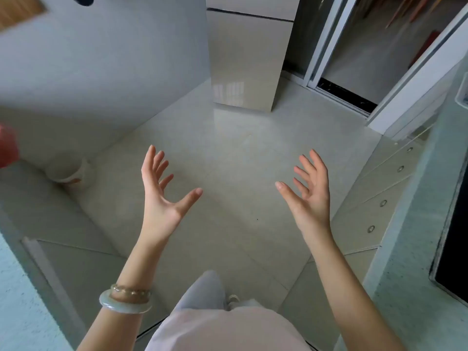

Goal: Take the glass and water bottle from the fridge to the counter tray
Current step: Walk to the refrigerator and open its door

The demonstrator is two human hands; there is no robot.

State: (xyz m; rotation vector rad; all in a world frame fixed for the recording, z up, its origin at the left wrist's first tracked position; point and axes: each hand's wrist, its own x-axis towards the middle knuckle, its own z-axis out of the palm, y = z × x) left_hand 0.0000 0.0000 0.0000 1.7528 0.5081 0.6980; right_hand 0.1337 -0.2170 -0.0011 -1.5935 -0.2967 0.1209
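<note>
Far left: blurred red object (7,145) at frame edge, identity unclear; pale speckled desk (17,287) along near-left edge, matte. Left hand (162,196) raised over the floor, palm turned inward, fingers spread and slightly curled, holding nothing; smooth pale bangle (125,304) and a thin beaded bracelet on that wrist. Centre far: tall fridge (243,59), glossy beige, flat-faced, doors closed, window glare on lower panel. Glossy light floor tiles (228,158) between hands and fridge. Right hand (307,196) likewise raised, wide open, empty. Right: drawer fronts (379,198) with small round metal pulls; speckled desk (410,287) with dark inset panel at far-right edge. Glass and water bottle not in view, presumably inside the closed fridge; tray not identifiable. Judged step: approach, before any grasp. Next move likely calls for closing the gap to the fridge, then pulling the door open with one hand, other kept free.
</note>
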